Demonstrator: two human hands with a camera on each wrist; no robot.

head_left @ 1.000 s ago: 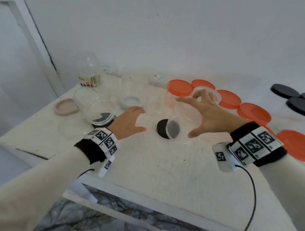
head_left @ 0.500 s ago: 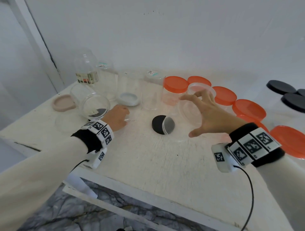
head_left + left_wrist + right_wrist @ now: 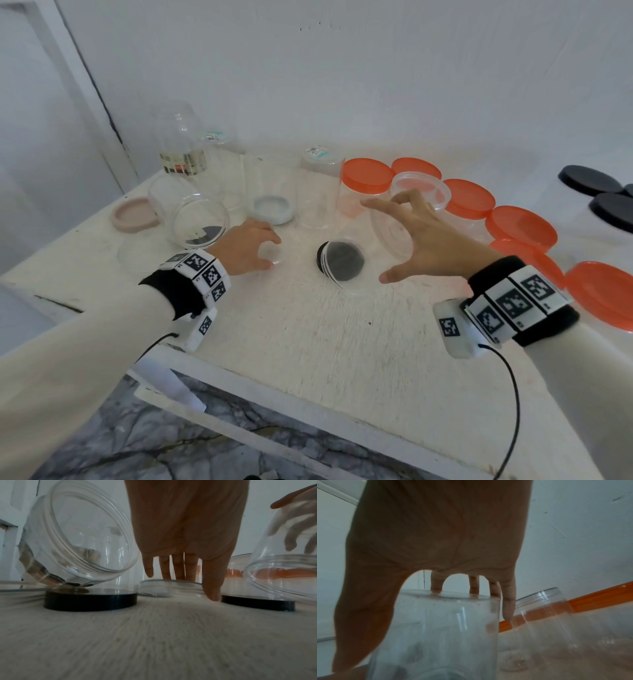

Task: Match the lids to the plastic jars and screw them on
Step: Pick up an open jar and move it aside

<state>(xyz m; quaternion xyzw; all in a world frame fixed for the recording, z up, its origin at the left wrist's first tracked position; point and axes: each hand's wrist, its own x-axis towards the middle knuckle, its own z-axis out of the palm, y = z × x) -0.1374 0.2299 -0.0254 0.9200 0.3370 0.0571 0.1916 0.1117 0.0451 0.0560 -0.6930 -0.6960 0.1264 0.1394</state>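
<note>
While both hands work at the middle of the head view, the scene reads as follows.

Left hand (image 3: 248, 246): fingers curled down over a clear lid (image 3: 272, 253) lying flat on the bench (image 3: 308, 342), left of frame centre. In the left wrist view the fingertips (image 3: 178, 573) touch the lid's top and the thumb reaches down past its right edge to the bench surface.

Right hand (image 3: 431, 240): fingers and thumb spread wide round a clear jar (image 3: 346, 265), which it holds tilted, its open mouth turned toward the lower left of the head view. In the right wrist view the fingers (image 3: 508, 605) wrap over the jar's far end and the thumb runs down its left side.

Black lid under held jar (image 3: 322, 262): flat on the bench at frame centre, seen partly through the jar's mouth.

Tilted jar at left (image 3: 191, 216): clear, leaning with its rim resting on a second black lid (image 3: 90, 601).

Pink lid (image 3: 132, 214): flat at the left edge of the bench.

Grey lid (image 3: 274, 209): flat, above the left hand.

Upright clear jars (image 3: 318, 192): a group at upper centre, some with labelled tops.

Orange-lidded jars (image 3: 368, 174): a row running from upper centre to the right edge.

Dark lids (image 3: 589, 180): upper right corner.
</note>
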